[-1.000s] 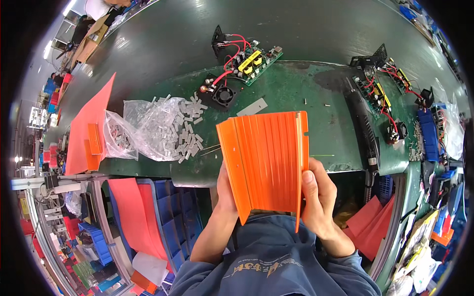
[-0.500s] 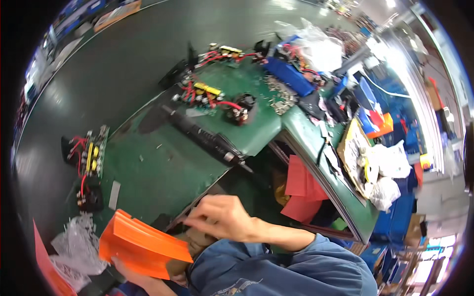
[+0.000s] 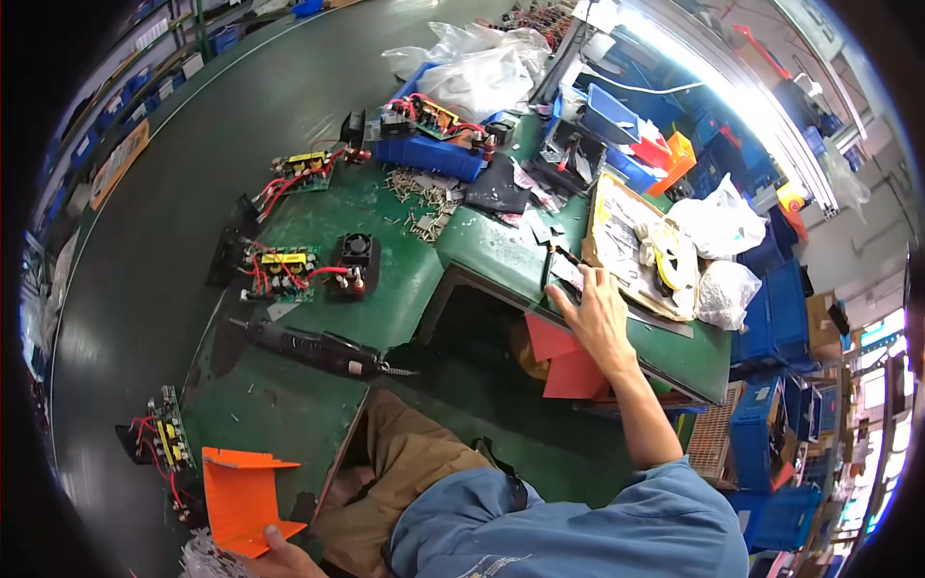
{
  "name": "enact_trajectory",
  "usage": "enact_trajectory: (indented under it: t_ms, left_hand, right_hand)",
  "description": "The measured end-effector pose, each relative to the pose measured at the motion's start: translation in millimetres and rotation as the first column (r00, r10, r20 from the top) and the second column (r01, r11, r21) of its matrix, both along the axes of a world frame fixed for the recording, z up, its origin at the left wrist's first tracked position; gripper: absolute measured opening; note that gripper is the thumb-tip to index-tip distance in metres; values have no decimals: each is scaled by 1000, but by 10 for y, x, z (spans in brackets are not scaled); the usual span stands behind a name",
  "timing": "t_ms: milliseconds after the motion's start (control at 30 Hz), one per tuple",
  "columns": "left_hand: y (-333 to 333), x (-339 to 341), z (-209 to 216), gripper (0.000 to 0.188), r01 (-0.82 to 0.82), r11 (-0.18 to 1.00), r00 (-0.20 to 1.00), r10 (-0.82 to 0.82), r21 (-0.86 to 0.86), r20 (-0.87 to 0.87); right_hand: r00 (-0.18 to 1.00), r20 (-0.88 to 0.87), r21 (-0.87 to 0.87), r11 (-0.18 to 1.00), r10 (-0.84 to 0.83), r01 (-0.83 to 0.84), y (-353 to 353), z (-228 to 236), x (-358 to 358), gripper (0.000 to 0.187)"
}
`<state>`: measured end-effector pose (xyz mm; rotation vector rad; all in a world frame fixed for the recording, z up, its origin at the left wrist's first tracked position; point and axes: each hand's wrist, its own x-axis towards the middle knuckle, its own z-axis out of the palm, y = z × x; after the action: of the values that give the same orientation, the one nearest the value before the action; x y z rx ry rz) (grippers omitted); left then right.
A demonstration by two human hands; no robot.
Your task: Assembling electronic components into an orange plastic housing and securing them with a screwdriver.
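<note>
Gripping a casing point(image 3: 236, 496), the left hand point(image 3: 284, 559) is below-left of the screwdriver point(image 3: 313, 349); the right hand point(image 3: 599, 313), spread, is right of it. The casing looks unfilled, a board point(image 3: 281, 273) above the screwdriver uncased.

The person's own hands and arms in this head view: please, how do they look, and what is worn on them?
The right hand wears no glove, and its wrist and forearm are bare. A plain blue sleeve ends near the elbow. The left hand also shows no glove; its sleeve cannot be made out.
</note>
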<state>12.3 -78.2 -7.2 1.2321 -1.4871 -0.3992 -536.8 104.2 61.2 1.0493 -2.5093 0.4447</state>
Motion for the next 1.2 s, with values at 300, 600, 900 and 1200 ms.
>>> enact_trajectory:
  t_ms: [300,600,900,1200]
  left_hand:
    - [-18,-54,227,60,-20,983,998,9,181,66]
    - [55,-312,451,59,-14,996,978,-5,88,210]
    - [14,-172,265,58,0,982,999,-6,188,33]
    - [114,-334,500,69,25,982,999,-33,185,41]
  right_hand:
    - [994,100,72,997,-43,36,312,68,-258,22]
    - [963,269,180,980,37,-88,410,30,-435,27]
    - [999,-47,180,984,20,-11,86,839,-782,17]
    - [978,192,276,953,75,-127,-278,61,-454,53]
